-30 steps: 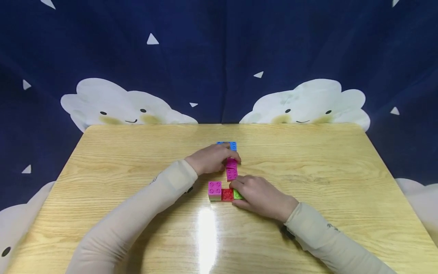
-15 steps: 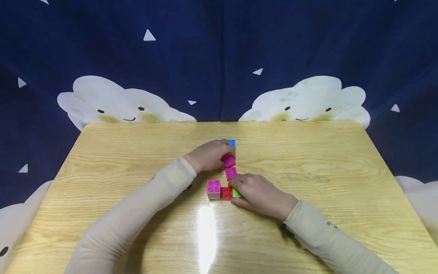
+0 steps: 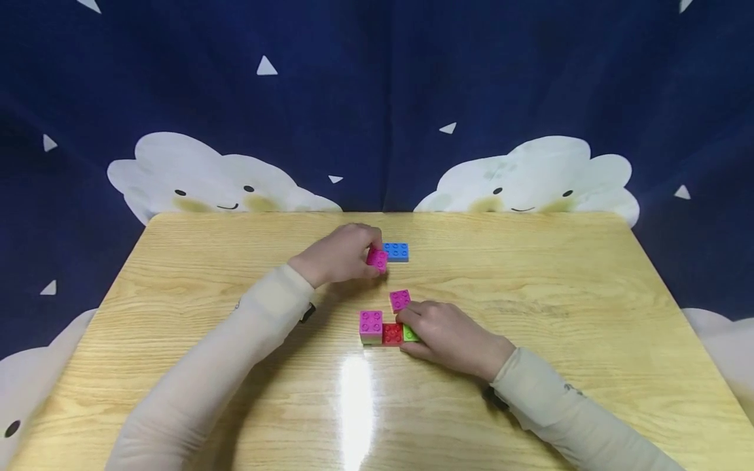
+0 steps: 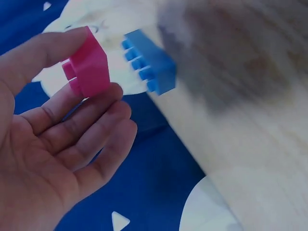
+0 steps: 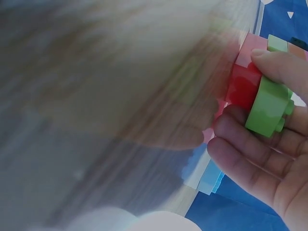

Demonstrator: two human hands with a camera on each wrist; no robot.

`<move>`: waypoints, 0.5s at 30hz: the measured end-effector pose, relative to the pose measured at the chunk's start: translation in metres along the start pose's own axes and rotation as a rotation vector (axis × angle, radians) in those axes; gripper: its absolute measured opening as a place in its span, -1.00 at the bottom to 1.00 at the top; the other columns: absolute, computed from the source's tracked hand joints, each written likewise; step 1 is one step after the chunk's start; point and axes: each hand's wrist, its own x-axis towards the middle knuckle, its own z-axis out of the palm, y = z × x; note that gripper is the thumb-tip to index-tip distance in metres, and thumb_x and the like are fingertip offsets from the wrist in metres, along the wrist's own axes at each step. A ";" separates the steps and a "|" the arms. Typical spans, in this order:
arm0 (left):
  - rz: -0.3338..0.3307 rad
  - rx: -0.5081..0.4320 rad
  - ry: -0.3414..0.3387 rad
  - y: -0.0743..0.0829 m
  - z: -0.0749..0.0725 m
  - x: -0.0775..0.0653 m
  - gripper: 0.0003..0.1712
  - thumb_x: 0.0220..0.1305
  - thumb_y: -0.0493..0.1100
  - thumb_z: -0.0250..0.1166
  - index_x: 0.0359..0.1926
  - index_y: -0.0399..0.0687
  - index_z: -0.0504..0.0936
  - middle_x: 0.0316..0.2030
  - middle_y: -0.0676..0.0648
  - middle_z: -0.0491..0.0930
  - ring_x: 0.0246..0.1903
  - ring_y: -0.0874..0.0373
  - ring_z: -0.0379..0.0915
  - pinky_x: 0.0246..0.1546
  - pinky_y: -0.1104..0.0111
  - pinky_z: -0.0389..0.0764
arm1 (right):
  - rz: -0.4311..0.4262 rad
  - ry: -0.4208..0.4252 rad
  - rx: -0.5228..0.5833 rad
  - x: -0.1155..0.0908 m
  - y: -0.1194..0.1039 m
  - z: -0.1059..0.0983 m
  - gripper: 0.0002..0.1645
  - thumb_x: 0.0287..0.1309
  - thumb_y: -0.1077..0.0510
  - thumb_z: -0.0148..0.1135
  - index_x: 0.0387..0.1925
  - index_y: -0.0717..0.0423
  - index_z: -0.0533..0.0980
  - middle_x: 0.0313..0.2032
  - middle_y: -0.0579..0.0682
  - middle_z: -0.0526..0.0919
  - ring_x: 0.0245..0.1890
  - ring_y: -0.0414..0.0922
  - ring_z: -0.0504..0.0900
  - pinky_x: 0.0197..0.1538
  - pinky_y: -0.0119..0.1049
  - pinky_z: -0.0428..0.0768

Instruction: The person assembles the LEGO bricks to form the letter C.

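My left hand [image 3: 338,255] pinches a pink brick [image 3: 377,261] between thumb and fingers, just left of and in front of a blue brick [image 3: 396,252]. In the left wrist view the pink brick [image 4: 92,67] is held by its ends, with its studs facing the palm. My right hand [image 3: 453,339] grips the right end of a small build, at its green brick [image 5: 269,106]. Red bricks [image 3: 393,333] make up the build's middle, and a taller pink-topped stack [image 3: 371,324] rises at its left end. A second pink brick [image 3: 400,299] lies just beyond the right fingertips.
All the bricks are on a wood-grain table [image 3: 559,275]. A dark blue curtain [image 3: 377,98] with white clouds hangs behind its far edge. A glare streak [image 3: 356,412] crosses the table in front of the build.
My left hand has drawn one pink brick away from the other and carried it left and back, uncovering the blue brick. My right hand stays in place on the build.
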 end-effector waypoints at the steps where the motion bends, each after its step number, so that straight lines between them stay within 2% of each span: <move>1: -0.002 -0.015 0.003 0.000 -0.002 -0.002 -0.72 0.33 -0.22 0.57 -0.07 -0.19 0.66 -0.29 -0.07 0.57 -0.23 0.04 0.44 -0.12 0.22 0.50 | 0.003 -0.002 0.000 0.000 0.000 0.000 -0.67 0.41 0.06 0.49 -0.07 0.26 0.64 -0.25 0.01 0.72 -0.34 -0.16 0.65 -0.15 -0.20 0.73; 8: 0.024 -0.112 0.017 0.005 -0.014 -0.018 -0.70 0.28 -0.26 0.57 -0.08 -0.18 0.63 -0.30 -0.08 0.57 -0.24 0.02 0.47 -0.16 0.21 0.52 | 0.006 -0.004 0.008 0.000 0.000 -0.001 -0.65 0.40 0.07 0.50 -0.04 0.28 0.65 -0.21 0.04 0.74 -0.28 -0.12 0.71 -0.11 -0.18 0.75; 12: 0.035 -0.129 0.033 0.009 -0.017 -0.028 -0.70 0.29 -0.24 0.56 -0.05 -0.16 0.65 -0.27 -0.05 0.60 -0.17 -0.07 0.53 -0.08 0.16 0.56 | 0.000 -0.004 0.007 0.000 -0.001 0.000 -0.64 0.40 0.07 0.50 -0.03 0.28 0.64 -0.19 0.05 0.75 -0.26 -0.11 0.72 -0.11 -0.17 0.75; 15: 0.039 -0.129 0.037 0.013 -0.019 -0.036 -0.69 0.30 -0.20 0.57 -0.03 -0.14 0.66 -0.25 -0.05 0.62 -0.18 -0.05 0.53 -0.07 0.15 0.58 | 0.004 -0.004 0.008 0.000 -0.001 0.000 -0.65 0.40 0.07 0.50 -0.03 0.28 0.65 -0.20 0.04 0.74 -0.27 -0.11 0.72 -0.11 -0.18 0.75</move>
